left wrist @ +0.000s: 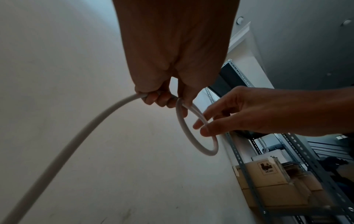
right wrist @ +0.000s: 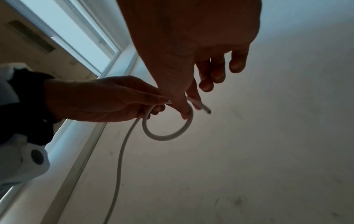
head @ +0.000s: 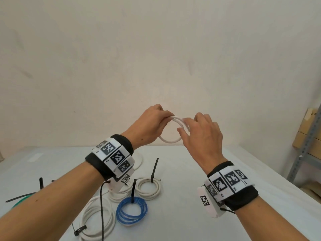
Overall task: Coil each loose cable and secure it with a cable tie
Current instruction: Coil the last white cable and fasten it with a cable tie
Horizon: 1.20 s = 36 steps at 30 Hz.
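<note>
I hold a white cable (head: 169,141) up in the air above the table, bent into one small loop (left wrist: 184,130). My left hand (head: 157,120) grips the cable where the loop crosses itself, fingers curled round it (left wrist: 159,98). My right hand (head: 185,126) pinches the loop's right side between thumb and forefinger (right wrist: 186,106), close to the cable's free end (right wrist: 206,110). Its other fingers are spread. The rest of the cable hangs down from my left hand (right wrist: 120,159) toward the table.
On the grey table (head: 199,171) lie tied coils: a blue one (head: 132,213), a white one (head: 149,188), a larger white one (head: 97,218), each with a black tie. A green cable (head: 20,201) shows at the left. A metal shelf with cardboard boxes (head: 307,136) stands right.
</note>
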Each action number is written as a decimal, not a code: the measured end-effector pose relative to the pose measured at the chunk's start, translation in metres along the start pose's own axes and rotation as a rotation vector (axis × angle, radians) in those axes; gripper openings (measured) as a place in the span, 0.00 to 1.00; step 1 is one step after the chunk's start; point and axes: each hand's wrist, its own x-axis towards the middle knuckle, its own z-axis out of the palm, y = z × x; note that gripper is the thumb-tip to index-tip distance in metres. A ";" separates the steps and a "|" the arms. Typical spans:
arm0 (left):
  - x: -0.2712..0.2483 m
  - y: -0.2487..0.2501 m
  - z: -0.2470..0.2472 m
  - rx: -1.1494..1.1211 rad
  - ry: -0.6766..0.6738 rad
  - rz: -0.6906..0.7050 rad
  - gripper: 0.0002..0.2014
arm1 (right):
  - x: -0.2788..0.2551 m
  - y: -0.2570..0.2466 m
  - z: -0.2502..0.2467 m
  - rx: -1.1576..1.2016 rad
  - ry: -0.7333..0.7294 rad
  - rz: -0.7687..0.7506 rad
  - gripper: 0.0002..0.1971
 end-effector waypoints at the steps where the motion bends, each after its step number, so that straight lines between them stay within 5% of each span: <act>1: 0.000 0.000 -0.001 -0.006 0.010 0.004 0.13 | 0.000 -0.001 0.001 -0.029 0.035 -0.017 0.10; 5: -0.001 0.003 0.000 -0.097 0.076 -0.002 0.12 | -0.002 -0.009 0.004 0.101 -0.107 0.048 0.13; 11: -0.008 0.000 0.004 -0.319 0.170 -0.123 0.11 | 0.003 -0.003 0.001 0.869 -0.291 0.350 0.11; 18: -0.010 -0.007 0.005 -0.286 0.246 -0.122 0.12 | 0.002 -0.006 -0.003 1.364 -0.439 0.554 0.12; 26: -0.022 -0.011 0.013 0.038 0.233 0.028 0.19 | 0.006 -0.013 -0.014 1.342 -0.641 0.533 0.18; 30: -0.023 -0.018 0.011 0.130 0.194 0.090 0.17 | 0.008 -0.011 -0.008 1.081 -0.547 0.418 0.19; 36: -0.015 -0.020 0.012 0.241 0.209 -0.018 0.18 | 0.011 -0.018 -0.006 0.558 -0.326 0.196 0.08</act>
